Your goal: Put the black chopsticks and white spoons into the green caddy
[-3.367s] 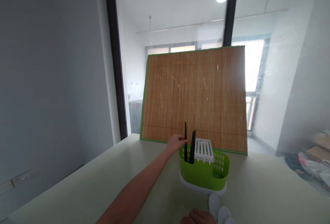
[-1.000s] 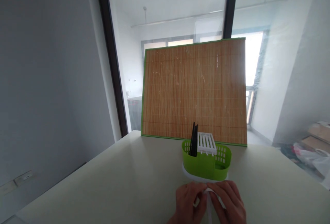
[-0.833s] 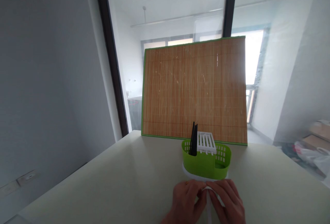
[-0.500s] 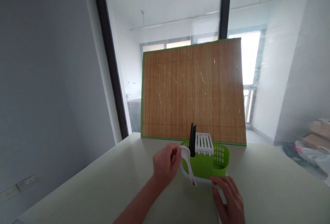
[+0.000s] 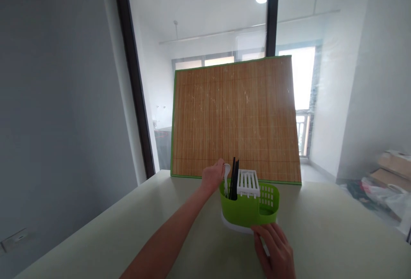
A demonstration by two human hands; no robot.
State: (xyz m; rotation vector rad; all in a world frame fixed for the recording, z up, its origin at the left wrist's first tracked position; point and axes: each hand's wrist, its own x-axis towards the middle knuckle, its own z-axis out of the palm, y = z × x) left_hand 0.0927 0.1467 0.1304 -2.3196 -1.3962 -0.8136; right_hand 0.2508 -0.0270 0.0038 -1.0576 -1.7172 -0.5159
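Note:
A green utensil holder [image 5: 239, 211] with a white base [image 5: 236, 226] stands on the table. My left hand [image 5: 212, 177], at its left end, pinches a white spoon [image 5: 226, 174] by the bowl. The spoon is upright, handle down in the left compartment; its lower end is hidden. Beside it, black chopsticks [image 5: 235, 178] lean in the same compartment. A white slatted rack [image 5: 248, 183] tops the middle section. My right hand [image 5: 274, 247] is at the holder's front right, fingertips and thumb closed on the edge of the base.
Behind the holder, a bamboo mat [image 5: 234, 120] with green edging stands upright at the back of the pale table [image 5: 186, 223]. Beyond it is a glass partition with dark frames. Cardboard boxes [image 5: 394, 169] and plastic bags lie off to the right.
My left hand has moved forward and up, taking the spoon from in front of the holder into its left compartment. My right hand stays at the base. The view has shifted slightly.

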